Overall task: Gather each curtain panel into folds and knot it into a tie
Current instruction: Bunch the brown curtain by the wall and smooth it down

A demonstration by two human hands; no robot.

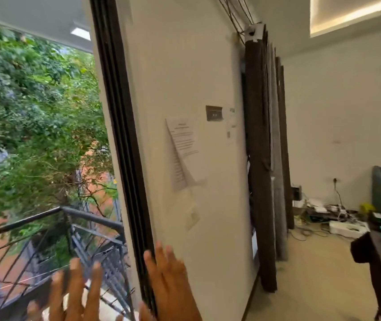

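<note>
**Hands empty, curtains still across the room**

Both hands are raised at the bottom of the view with fingers spread and nothing in their grip. The left hand (pixel 76 290) is in front of the open balcony side with its dark metal railing (pixel 52 218); the right hand (pixel 168 281) is at the edge of the black sliding door frame (pixel 124 140), though whether it touches is blurred.

The task's things, the dark brown curtain panels (pixel 258 158), hang straight and ungathered from a ceiling track further along the white wall (pixel 185 66), past a taped sheet of printed paper (pixel 182 144). A paler grey panel (pixel 276 158) hangs among them. No knot is visible on any.

The step in hand looks like the approach. To do it well, walk to the nearest panel and take it at roughly mid height with both hands. Pleat the fabric evenly from one edge to the other before looping it, so the knot sits neat and does not strain the track.
</note>
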